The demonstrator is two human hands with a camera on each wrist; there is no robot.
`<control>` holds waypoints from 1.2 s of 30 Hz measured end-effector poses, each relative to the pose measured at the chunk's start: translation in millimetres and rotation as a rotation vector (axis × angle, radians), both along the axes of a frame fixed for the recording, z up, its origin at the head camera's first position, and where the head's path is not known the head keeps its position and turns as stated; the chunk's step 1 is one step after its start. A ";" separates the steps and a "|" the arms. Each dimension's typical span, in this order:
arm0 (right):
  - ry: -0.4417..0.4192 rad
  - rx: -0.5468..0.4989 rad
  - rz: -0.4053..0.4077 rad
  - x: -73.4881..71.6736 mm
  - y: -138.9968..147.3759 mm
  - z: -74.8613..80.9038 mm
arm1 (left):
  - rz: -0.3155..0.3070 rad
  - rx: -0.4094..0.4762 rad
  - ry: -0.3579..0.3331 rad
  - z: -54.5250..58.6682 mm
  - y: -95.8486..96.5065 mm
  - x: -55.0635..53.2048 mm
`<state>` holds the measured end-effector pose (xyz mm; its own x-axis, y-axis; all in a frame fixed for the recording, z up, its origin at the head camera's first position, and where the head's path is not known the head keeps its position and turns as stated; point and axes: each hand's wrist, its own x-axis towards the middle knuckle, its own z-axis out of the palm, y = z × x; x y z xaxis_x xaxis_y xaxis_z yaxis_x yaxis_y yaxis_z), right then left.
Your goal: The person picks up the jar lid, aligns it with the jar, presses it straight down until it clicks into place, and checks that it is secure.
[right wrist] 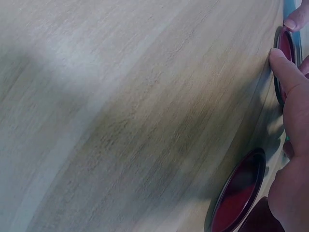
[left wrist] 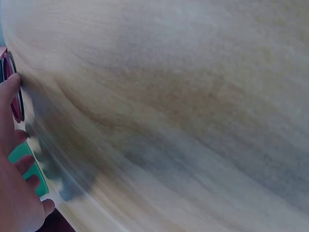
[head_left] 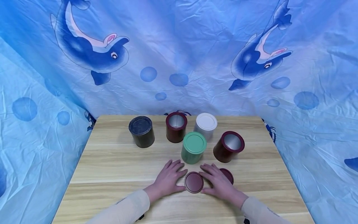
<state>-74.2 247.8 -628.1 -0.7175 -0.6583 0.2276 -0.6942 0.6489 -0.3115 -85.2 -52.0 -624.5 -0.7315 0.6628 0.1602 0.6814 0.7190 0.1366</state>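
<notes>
A dark red round lid (head_left: 194,182) lies between the two hands near the front of the wooden table. My left hand (head_left: 169,179) rests at its left side, fingers spread, with thumb and index finger by the rim. On the opposite side, my right hand (head_left: 217,182) has its thumb and index finger at the rim. In the right wrist view both thumbs meet the lid (right wrist: 286,48). A second dark red lid (head_left: 227,175) lies partly hidden behind the right hand. Just beyond the hands stands a green can (head_left: 193,151) with a green lid on.
Two dark red cans without lids stand upright, one at the back (head_left: 175,132) and one at the right (head_left: 222,152). A white lidded can (head_left: 206,123) stands behind the green one. A black lidded can (head_left: 143,135) is at the left. Blue dolphin-printed curtains (head_left: 179,56) surround the table.
</notes>
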 end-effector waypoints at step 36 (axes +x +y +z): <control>0.061 -0.128 -0.006 6.0 -9.2 -5.8 | -0.052 0.193 0.007 -1.3 -10.0 6.0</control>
<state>-68.2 238.6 -633.9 -0.7035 -0.6170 0.3526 -0.7107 0.6106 -0.3494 -79.2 -62.0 -625.8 -0.6954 0.6562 0.2930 0.7185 0.6436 0.2638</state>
